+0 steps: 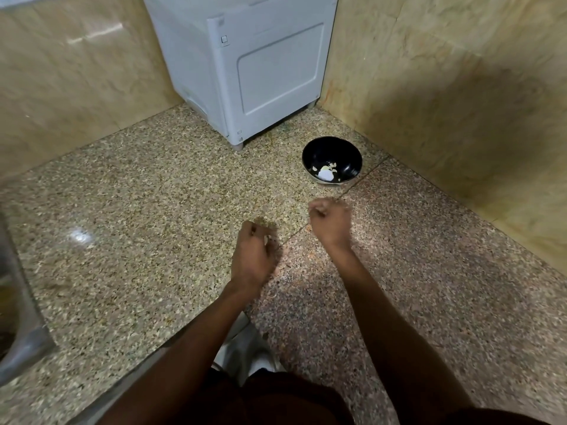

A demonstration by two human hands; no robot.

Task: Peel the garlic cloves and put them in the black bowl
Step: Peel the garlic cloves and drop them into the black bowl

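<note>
The black bowl (pixel 332 158) stands on the granite counter (pixel 153 210) near the back right corner, with pale garlic pieces (pixel 325 172) in its bottom. My left hand (pixel 252 256) hovers over the counter's middle, fingers curled, with a small pale bit that looks like garlic (pixel 267 239) showing at its fingertips. My right hand (pixel 329 223) is a little ahead and to the right, fingers curled in; motion blur hides whether it holds anything. It is short of the bowl, about a hand's length in front of it.
A white appliance (pixel 245 65) stands in the back corner, left of the bowl. Marble walls (pixel 445 96) close the counter at the back and right. A metal sink edge (pixel 18 302) lies at the far left. The counter's front edge runs below my forearms.
</note>
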